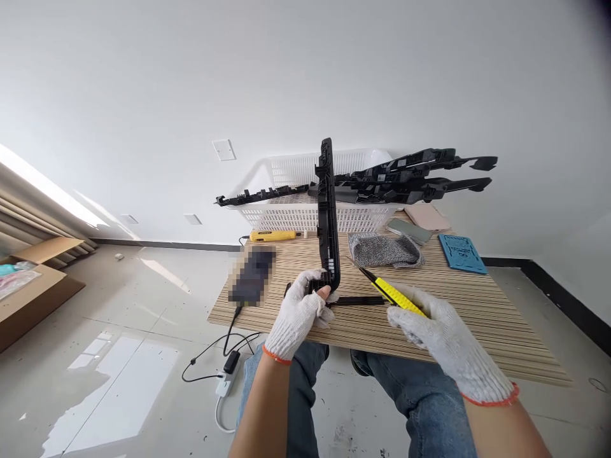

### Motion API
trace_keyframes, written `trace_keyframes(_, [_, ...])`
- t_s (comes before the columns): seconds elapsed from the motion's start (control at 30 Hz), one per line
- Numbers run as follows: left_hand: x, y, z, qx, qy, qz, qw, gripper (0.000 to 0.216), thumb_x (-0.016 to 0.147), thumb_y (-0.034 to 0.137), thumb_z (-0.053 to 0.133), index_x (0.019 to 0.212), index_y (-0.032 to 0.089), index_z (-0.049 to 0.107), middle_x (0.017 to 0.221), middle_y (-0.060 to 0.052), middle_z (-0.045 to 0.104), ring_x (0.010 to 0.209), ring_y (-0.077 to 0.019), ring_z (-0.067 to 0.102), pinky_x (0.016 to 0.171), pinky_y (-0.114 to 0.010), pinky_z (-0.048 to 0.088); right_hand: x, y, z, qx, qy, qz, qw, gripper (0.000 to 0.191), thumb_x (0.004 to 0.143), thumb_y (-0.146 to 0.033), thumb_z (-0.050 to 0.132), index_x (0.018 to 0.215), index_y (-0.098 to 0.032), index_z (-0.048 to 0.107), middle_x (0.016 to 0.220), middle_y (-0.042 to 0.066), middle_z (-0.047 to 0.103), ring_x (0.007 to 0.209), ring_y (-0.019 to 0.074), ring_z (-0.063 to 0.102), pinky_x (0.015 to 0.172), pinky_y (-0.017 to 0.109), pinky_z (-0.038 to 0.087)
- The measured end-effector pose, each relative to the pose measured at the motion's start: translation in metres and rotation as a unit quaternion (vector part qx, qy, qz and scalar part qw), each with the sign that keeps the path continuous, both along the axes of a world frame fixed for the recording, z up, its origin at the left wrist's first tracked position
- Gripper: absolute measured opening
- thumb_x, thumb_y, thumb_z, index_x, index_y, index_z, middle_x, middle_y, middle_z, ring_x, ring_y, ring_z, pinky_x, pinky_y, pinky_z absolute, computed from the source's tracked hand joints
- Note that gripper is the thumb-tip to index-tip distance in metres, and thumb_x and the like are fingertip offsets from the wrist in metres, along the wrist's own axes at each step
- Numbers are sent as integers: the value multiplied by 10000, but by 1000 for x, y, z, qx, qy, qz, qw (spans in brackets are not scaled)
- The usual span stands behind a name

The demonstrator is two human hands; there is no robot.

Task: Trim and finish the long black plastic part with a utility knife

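My left hand (298, 312), in a white knit glove with a bare thumb tip, is closed around the lower corner of a long black plastic trim part (328, 210). The part stands upright above the striped table, with ribs and clips along its side. In my gloved right hand (439, 327) is a yellow utility knife (396, 294), its dark tip pointing up and left toward the trim part but apart from it. Between my hands, a black bar-like piece (360, 301) lies low over the table; whether it joins the trim part I cannot tell.
Behind stands a white plastic basket (286, 218) with several black trim parts (410, 175) sticking out. On the striped table (496, 324) lie a grey cloth (384, 250), a blue pad (462, 253), a pink slab (427, 217), a yellow corded tool (273, 236) and a blurred phone-like device (252, 277).
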State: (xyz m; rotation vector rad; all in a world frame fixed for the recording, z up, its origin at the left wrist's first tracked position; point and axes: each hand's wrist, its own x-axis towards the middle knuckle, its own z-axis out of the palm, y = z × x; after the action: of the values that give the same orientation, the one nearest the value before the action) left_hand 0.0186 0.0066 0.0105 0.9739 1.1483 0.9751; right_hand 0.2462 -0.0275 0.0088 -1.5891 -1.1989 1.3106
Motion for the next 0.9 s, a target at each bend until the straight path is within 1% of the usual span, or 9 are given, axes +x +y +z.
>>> trace_keyframes(0.07, [-3,0,0,-4,7,2,1000,565,721,579,794,1064,210,538,732,15,652,532,-113,633,452,-191,524,0,3,-5,-14,6,-5,1000,603,739,-504,717,1238,-165,696,680,-13,575,523,103,392,461,257,287])
trace_keyframes(0.23, [-6,0,-1,9,13,24,1000,532,793,700,669,857,204,488,721,-11,661,482,-95,597,424,-185,497,3,5,-16,-3,23,-28,999,552,734,-508,718,1150,-145,686,628,-33,536,516,96,370,474,259,290])
trace_keyframes(0.37, [-5,1,-1,11,2,25,1000,527,783,693,672,829,203,485,698,-5,651,461,-97,588,409,-193,486,3,5,-18,3,29,-25,999,564,736,-516,718,1161,-146,680,640,-33,535,518,98,372,473,261,291])
trace_keyframes(0.47, [-2,2,1,-10,-1,25,1000,498,709,596,763,907,196,543,673,6,642,457,-110,585,403,-206,481,1,5,-17,9,6,-7,1000,570,743,-527,716,1171,-151,694,649,-26,550,528,112,414,480,267,314])
trace_keyframes(0.57, [-1,1,2,-27,-13,22,999,568,625,418,841,1077,184,588,656,29,621,489,-113,579,431,-206,473,-3,3,-18,30,-24,-24,999,553,770,-536,695,1164,-149,708,661,-9,585,535,131,467,484,279,342])
trace_keyframes(0.7, [-1,0,-1,-18,-32,17,999,525,623,293,830,1087,176,613,643,54,576,491,-89,537,457,-201,433,-6,2,-21,52,-53,-65,995,539,799,-540,670,1162,-145,717,672,9,626,542,151,512,491,288,377])
trace_keyframes(0.8, [-2,0,-2,-24,-17,21,999,513,643,290,824,1104,180,626,613,61,554,500,-98,557,474,-202,457,-6,0,-19,51,-56,-46,996,527,786,-529,685,1158,-158,729,681,9,640,548,151,518,490,282,382])
trace_keyframes(0.87, [-2,0,-2,-25,-4,31,999,498,669,360,823,1093,182,631,592,62,536,509,-121,595,475,-211,493,-5,-2,-16,40,-55,-18,997,537,781,-532,690,1172,-166,732,686,7,642,541,146,509,481,277,371])
trace_keyframes(0.9, [-2,0,-1,-20,1,37,999,466,691,422,811,1049,181,633,586,60,526,503,-130,608,466,-219,506,-5,-2,-14,31,-58,-6,998,543,780,-533,692,1181,-170,733,682,5,639,536,145,504,478,276,365])
